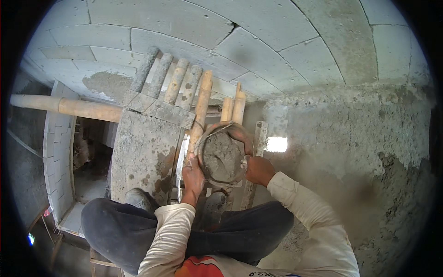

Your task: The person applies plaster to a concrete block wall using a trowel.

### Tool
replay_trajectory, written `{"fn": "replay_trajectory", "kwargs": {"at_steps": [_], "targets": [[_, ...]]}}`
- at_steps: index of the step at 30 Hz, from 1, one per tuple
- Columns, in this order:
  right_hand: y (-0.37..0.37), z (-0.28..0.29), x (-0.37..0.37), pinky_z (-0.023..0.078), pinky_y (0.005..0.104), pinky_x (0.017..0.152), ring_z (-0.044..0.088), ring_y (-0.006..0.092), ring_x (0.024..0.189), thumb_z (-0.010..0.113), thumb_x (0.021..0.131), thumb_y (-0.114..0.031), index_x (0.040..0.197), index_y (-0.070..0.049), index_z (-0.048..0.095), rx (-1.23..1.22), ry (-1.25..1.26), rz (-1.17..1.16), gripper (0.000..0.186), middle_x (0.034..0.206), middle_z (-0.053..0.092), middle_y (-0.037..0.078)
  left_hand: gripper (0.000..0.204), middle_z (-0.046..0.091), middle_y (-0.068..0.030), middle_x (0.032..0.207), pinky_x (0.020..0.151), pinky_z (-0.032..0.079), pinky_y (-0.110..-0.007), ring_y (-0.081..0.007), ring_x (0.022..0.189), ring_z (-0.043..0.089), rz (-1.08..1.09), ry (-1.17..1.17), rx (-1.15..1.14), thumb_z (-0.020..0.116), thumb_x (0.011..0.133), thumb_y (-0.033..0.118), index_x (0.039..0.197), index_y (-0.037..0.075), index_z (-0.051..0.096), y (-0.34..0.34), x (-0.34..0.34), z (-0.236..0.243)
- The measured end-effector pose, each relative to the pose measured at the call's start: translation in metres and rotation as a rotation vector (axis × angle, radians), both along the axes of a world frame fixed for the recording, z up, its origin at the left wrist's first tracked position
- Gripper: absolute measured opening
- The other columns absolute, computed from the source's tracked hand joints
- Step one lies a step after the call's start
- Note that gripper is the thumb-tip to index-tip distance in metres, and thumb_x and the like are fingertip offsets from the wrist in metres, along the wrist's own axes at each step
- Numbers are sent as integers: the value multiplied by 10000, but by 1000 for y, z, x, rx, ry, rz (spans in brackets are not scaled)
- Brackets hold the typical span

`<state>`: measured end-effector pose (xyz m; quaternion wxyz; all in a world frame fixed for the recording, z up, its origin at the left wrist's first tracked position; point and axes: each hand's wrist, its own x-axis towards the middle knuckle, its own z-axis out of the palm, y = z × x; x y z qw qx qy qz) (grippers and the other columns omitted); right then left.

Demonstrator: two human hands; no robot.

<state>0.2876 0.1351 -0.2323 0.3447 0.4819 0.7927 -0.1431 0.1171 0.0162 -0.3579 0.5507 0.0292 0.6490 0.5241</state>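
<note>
A round, worn bucket [248, 135] with a reddish-brown inner wall stands in front of me, holding wet grey mortar [223, 156]. My left hand [193, 179] is closed at the bucket's near left rim, with its fingertips partly hidden. On the opposite side, my right hand [260, 170] is a fist round a short pale handle [244, 161] at the right rim. Whatever that handle belongs to is hidden, so I cannot tell its kind.
Bamboo poles [201, 104] lie beneath, towards the block wall [180, 23]. A mortar-spattered board [143, 147] is left of the bucket, with a crosspiece [159, 110]. Farther left, a horizontal bamboo pole [87, 108] crosses above a dark opening [94, 147]. Rough plastered wall [341, 138] rises on the right.
</note>
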Motion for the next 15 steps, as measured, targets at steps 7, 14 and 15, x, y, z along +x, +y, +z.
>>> {"fn": "replay_trajectory", "kwargs": {"at_steps": [7,14,15], "targets": [[24,74,-5,558,502,714,704,391,805,618,820,-94,1004,10,637,103,4,284,212,860,688,222,748,502,-27,654,606,381,-359,-148,649,419,3,49,-12,393,1037,630,724,-23,579,-1,2,1],[61,36,-18,538,492,637,695,377,746,597,808,-85,880,-4,693,140,120,602,145,798,666,213,740,533,-33,692,653,402,-350,-153,700,444,54,119,32,380,1051,601,800,-56,611,6,4,7],[61,22,-23,539,494,632,697,379,734,605,801,-109,825,-12,709,53,39,496,145,784,673,215,722,539,-30,691,658,407,-350,-154,699,452,45,137,28,388,1054,587,815,-56,614,6,4,7]]}}
